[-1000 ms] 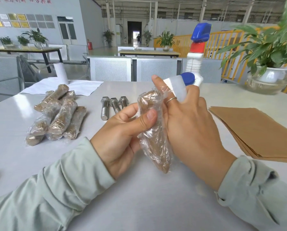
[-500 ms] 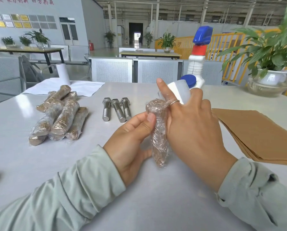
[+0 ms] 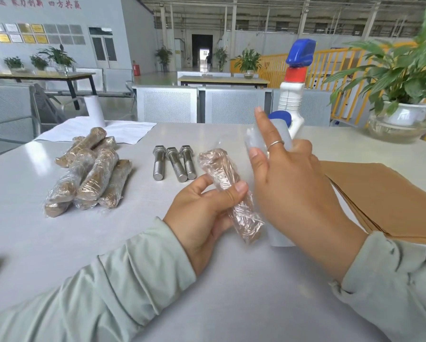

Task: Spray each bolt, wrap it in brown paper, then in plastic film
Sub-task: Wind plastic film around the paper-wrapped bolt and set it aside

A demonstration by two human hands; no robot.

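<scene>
Head view showed the wrapped bolt (image 3: 228,191) held above the worktop (image 3: 133,243), near its middle and just in front of the person. Its long axis ran diagonally, the wider head end pointing away and to the left, the narrower end pointing toward the person and to the right. It was a stubby club shape, brown paper inside and crinkled, glossy plastic film outside, with a loose wisp of film at the far end.

The left hand (image 3: 204,215) gripped it from the left, thumb pressed across the film and fingers curled beneath. The right hand (image 3: 288,191) stood just beside it on the right with fingers straight and spread, a ring on one; whether its palm touched the film could not be told. Behind that hand a roll of clear film (image 3: 261,139) was partly hidden.

Three bare bolts (image 3: 173,164) of bright threaded steel lay side by side, hex heads pointing away. To the left a pile of wrapped bolts (image 3: 88,174) lay in the same crinkled film. A flat stack of brown paper (image 3: 380,193) lay at the right, and a white spray bottle (image 3: 293,95) with a blue trigger head stood upright beyond the hands.
</scene>
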